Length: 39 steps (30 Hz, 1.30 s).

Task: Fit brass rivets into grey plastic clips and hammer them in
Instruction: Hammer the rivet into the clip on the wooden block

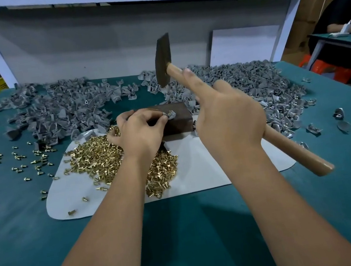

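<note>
Brass rivet (169, 111) sits unhammered in our left hand (141, 129)'s pinched clip (172, 115); right hand (227, 116) grips raised hammer (162, 61); clip heaps at 12 o'clock remain.

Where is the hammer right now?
The hammer is up in the air, right of centre in the head view, held by the right hand above the dark block and the grey clips.
</note>
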Each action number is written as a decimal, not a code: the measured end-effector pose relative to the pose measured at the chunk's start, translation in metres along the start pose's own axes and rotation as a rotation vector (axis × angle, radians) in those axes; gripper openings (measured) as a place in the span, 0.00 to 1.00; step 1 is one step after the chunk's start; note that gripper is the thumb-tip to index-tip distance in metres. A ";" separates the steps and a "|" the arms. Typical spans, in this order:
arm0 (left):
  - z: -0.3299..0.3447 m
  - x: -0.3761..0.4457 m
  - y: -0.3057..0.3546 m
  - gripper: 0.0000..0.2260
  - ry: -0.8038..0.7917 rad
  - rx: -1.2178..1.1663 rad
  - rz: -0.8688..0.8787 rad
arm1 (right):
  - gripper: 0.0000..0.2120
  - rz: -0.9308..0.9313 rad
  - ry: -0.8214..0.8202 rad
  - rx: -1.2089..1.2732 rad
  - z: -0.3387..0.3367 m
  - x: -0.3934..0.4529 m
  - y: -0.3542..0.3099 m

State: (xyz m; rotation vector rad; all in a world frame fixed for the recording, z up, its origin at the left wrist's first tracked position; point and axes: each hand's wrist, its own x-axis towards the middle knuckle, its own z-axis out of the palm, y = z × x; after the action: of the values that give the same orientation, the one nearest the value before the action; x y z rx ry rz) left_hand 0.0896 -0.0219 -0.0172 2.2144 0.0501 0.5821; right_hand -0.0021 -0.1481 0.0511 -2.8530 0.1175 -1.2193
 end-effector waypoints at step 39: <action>0.004 0.000 -0.001 0.08 0.070 0.018 0.035 | 0.27 0.172 -0.188 0.110 0.021 -0.001 0.007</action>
State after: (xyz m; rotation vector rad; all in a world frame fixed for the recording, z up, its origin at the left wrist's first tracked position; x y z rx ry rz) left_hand 0.0916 -0.0244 -0.0206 2.2160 0.0531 0.6810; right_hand 0.0119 -0.1548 0.0360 -2.7769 0.2738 -0.8929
